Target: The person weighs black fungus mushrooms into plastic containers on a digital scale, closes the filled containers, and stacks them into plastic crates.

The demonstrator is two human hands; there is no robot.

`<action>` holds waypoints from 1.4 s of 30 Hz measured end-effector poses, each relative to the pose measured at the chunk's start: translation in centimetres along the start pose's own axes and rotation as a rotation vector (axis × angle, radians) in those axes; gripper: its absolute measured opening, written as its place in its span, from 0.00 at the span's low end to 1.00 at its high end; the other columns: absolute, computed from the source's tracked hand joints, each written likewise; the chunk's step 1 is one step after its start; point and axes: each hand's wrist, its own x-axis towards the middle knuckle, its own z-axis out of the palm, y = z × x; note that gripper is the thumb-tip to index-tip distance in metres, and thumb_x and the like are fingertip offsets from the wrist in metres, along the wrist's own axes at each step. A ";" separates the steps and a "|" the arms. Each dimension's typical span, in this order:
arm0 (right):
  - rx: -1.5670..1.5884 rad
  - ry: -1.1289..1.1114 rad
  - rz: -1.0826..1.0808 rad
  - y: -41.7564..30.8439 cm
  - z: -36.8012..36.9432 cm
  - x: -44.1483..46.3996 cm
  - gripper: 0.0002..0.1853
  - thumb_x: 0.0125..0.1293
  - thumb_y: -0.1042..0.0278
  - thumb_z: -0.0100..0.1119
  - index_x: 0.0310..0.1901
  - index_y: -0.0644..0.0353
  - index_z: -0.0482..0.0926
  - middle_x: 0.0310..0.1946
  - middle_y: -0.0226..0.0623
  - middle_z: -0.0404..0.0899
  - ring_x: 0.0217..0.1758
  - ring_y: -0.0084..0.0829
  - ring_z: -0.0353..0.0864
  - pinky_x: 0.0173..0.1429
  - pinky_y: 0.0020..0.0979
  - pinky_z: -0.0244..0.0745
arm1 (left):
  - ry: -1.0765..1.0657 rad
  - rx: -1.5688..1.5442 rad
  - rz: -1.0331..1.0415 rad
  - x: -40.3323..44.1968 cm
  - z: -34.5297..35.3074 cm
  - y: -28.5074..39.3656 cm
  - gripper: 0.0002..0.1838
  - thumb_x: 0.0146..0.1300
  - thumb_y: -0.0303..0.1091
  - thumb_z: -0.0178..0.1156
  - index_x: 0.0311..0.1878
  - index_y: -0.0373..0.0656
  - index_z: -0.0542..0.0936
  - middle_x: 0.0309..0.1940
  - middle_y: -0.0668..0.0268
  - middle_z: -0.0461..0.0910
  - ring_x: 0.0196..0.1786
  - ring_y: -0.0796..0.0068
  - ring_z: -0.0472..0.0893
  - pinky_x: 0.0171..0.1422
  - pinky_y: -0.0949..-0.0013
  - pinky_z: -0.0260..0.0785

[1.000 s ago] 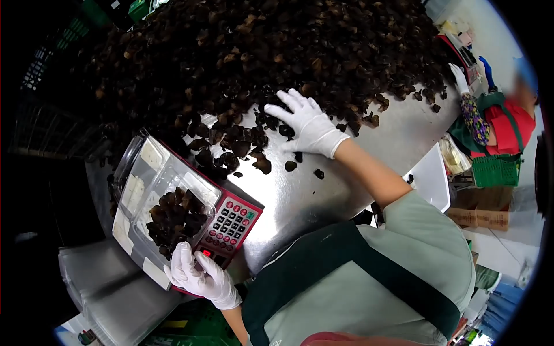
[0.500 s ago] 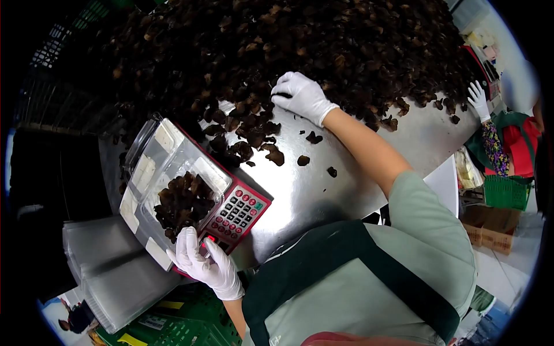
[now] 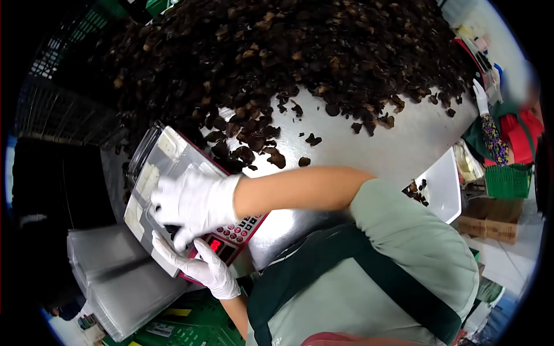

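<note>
My right hand (image 3: 196, 202), white-gloved and smeared by motion, is over the clear plastic tray (image 3: 151, 154) on the red weighing scale (image 3: 245, 230). It covers most of the dark wood ear mushrooms in that tray, and what its fingers hold, if anything, does not show. Close below, at the tray's near edge, my gloved left hand (image 3: 205, 271) has its fingers stretched out and its thumb apart. A red display glows beside the keypad. A big heap of wood ear mushrooms (image 3: 277, 52) spreads across the metal table (image 3: 340, 147), with loose pieces near the scale.
Stacked clear plastic trays (image 3: 127, 288) lie beside the scale, above a green crate (image 3: 190, 326). A white bin (image 3: 444, 184) with some dark pieces stands at the table's right side. Farther right, a co-worker's gloved hand (image 3: 480, 97) is near another scale.
My right hand has swung from the edge of the heap to the tray on the scale, covering the mushrooms there. My left hand has shifted slightly down and left.
</note>
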 end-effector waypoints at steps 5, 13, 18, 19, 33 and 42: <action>-0.143 0.228 0.031 -1.3 1.0 -2.4 0.41 0.66 0.27 0.54 0.66 0.56 0.74 0.71 0.49 0.68 0.69 0.48 0.71 0.53 0.52 0.83 | -0.014 -0.066 0.060 0.0 0.3 -0.5 0.42 0.75 0.39 0.59 0.83 0.38 0.48 0.81 0.46 0.53 0.82 0.49 0.58 0.85 0.47 0.48; -0.174 -0.002 0.520 9.7 1.3 -16.5 0.50 0.55 0.40 0.73 0.78 0.40 0.62 0.81 0.51 0.53 0.83 0.56 0.51 0.79 0.62 0.56 | -0.007 0.040 0.078 -0.5 0.2 -1.8 0.38 0.77 0.38 0.55 0.81 0.32 0.52 0.80 0.45 0.56 0.81 0.48 0.59 0.86 0.48 0.46; -0.218 -0.010 0.515 10.0 3.5 -13.7 0.47 0.60 0.36 0.68 0.79 0.34 0.60 0.83 0.46 0.48 0.86 0.54 0.45 0.79 0.68 0.54 | -0.004 0.070 0.086 -0.5 0.5 -1.3 0.36 0.76 0.37 0.54 0.80 0.31 0.54 0.80 0.46 0.57 0.82 0.49 0.59 0.86 0.50 0.45; -0.245 -0.030 0.513 9.9 3.4 -12.3 0.45 0.63 0.35 0.66 0.79 0.34 0.60 0.83 0.45 0.49 0.86 0.53 0.45 0.79 0.68 0.53 | -0.001 0.062 0.073 -0.5 0.6 -1.1 0.36 0.76 0.36 0.54 0.80 0.31 0.55 0.80 0.46 0.58 0.82 0.49 0.59 0.86 0.50 0.46; -0.432 0.235 0.562 15.4 2.4 -10.1 0.14 0.66 0.55 0.62 0.53 0.44 0.82 0.53 0.26 0.75 0.56 0.33 0.75 0.44 0.38 0.87 | -0.048 0.160 0.127 -0.9 0.0 -1.6 0.32 0.76 0.36 0.56 0.78 0.34 0.61 0.77 0.50 0.63 0.77 0.54 0.65 0.81 0.54 0.55; -0.370 0.187 0.643 19.2 2.8 -7.6 0.20 0.62 0.49 0.70 0.56 0.34 0.83 0.59 0.32 0.77 0.60 0.40 0.79 0.54 0.43 0.84 | -0.034 0.154 0.078 -1.0 -0.1 -1.0 0.32 0.67 0.26 0.58 0.75 0.34 0.67 0.74 0.45 0.66 0.77 0.45 0.65 0.82 0.50 0.52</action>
